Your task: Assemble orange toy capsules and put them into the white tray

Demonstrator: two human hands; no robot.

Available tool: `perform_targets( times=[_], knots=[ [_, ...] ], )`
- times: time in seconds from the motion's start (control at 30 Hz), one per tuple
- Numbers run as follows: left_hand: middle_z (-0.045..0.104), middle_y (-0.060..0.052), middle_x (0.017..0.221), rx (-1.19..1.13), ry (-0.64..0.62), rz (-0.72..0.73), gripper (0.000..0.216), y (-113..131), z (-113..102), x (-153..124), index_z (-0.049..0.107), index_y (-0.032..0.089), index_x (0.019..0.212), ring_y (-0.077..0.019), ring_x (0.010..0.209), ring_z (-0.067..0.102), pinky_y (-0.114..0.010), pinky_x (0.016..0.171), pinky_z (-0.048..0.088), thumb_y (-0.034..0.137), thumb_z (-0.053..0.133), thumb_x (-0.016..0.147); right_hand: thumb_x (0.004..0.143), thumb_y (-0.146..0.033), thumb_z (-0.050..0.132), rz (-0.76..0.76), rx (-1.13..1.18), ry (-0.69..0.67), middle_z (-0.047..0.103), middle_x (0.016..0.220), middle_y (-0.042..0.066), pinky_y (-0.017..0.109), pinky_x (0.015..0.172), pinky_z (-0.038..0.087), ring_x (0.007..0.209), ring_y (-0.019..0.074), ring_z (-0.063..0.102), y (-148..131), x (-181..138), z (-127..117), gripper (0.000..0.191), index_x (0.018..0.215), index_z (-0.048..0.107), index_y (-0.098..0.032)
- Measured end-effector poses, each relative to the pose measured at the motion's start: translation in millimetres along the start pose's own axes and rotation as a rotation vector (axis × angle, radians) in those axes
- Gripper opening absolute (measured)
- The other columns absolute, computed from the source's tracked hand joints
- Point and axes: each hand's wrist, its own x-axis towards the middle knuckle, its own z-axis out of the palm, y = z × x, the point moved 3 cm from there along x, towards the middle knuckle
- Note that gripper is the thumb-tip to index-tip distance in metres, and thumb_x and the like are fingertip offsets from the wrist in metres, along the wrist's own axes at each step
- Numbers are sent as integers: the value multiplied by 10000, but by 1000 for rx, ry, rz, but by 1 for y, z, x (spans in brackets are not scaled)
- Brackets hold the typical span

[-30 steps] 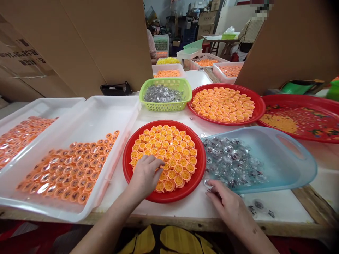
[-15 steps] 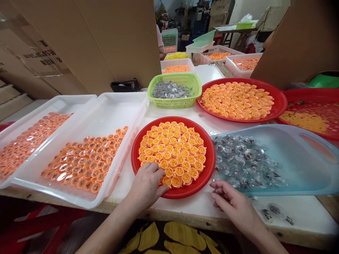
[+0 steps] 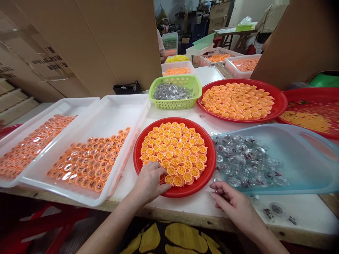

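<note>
My left hand [image 3: 150, 180] reaches over the front left rim of the round red tray [image 3: 214, 160]. Its thumb and fingers close around a small orange cup at the edge of the pile, mostly hidden by the hand. Many similar orange cups [image 3: 181, 169] with yellow insides stand packed in that tray. My right hand [image 3: 225, 199] hovers low over the white tabletop, just right of the red tray. Its thumb and fingers are curled together, and what they pinch is too small to make out. Beside it, clear discs with dark prints [image 3: 246, 160] fill the left part of a blue tray [image 3: 299, 158].
Two white trays [image 3: 116, 106] at left hold orange cups with printed tops. Behind stand a green basket [image 3: 176, 104] of clear discs and a larger red tray [image 3: 280, 102] of orange pieces. Loose discs [image 3: 277, 210] lie at front right. Cardboard walls [image 3: 111, 35] flank the table.
The view has shifted slightly. Both hands stay nearly in place, the left at the cups and the right beside the blue tray.
</note>
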Motion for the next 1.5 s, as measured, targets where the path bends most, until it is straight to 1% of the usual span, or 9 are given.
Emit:
perform_targets(
  times=[0.2,0.47,0.63,0.77,0.97,1.03,1.2,1.33,1.5],
  knots=[
    [596,-41,839,-69,36,44,153,-3,1,-3,696,190,807,-193,781,520,-355,757,397,271,698,677,851,-440,477,10,-4,-7,623,807,30,282,631,502,700,177,584,-3,0,0,314,1026,576,-199],
    [574,-40,899,-232,42,100,125,-3,-11,-5,614,182,726,-191,839,509,-331,767,420,241,687,644,844,-440,509,28,47,-19,610,804,21,281,624,503,675,166,581,0,2,0,312,1027,573,-196],
    [637,-37,903,-397,20,-17,106,-5,-22,-5,506,177,750,-146,737,570,-270,667,454,166,590,686,842,-444,512,46,89,-19,592,788,10,279,611,512,655,158,570,1,2,1,317,1033,562,-195],
    [651,-19,815,-358,-10,-70,126,-8,-29,-9,538,177,835,-140,673,582,-257,621,461,185,572,714,833,-449,521,60,113,-38,586,795,9,274,607,517,667,161,568,0,2,1,328,1039,558,-196],
    [649,-60,1008,-325,84,142,263,4,-38,-20,576,172,1014,-164,902,609,-276,776,482,149,563,752,845,-465,503,49,48,-38,599,806,10,279,636,495,684,163,560,-1,2,0,323,1037,548,-209],
    [645,-73,1026,-314,73,156,283,5,-36,-20,593,168,1020,-176,931,608,-295,805,483,123,554,744,848,-470,497,52,46,-41,596,809,11,283,637,494,681,164,563,-1,2,0,327,1040,540,-209],
    [654,-61,1006,-398,34,68,300,-1,-32,-17,621,180,1018,-174,901,611,-309,803,480,132,569,727,852,-467,505,43,75,-42,582,811,9,295,635,506,673,164,579,1,1,0,324,1044,523,-207],
    [664,-42,974,-530,-15,-26,293,0,-37,-17,628,192,1018,-165,864,604,-296,772,475,182,612,725,866,-462,501,64,203,-58,565,820,-2,298,621,513,679,166,603,2,1,1,338,1095,484,-215],
    [656,-46,933,-647,-38,-109,274,-2,-36,-15,644,179,986,-163,814,582,-298,745,462,191,649,713,868,-447,535,39,261,-70,582,796,-3,283,647,498,700,154,589,-7,-2,-7,274,1015,551,-217]
  ],
)
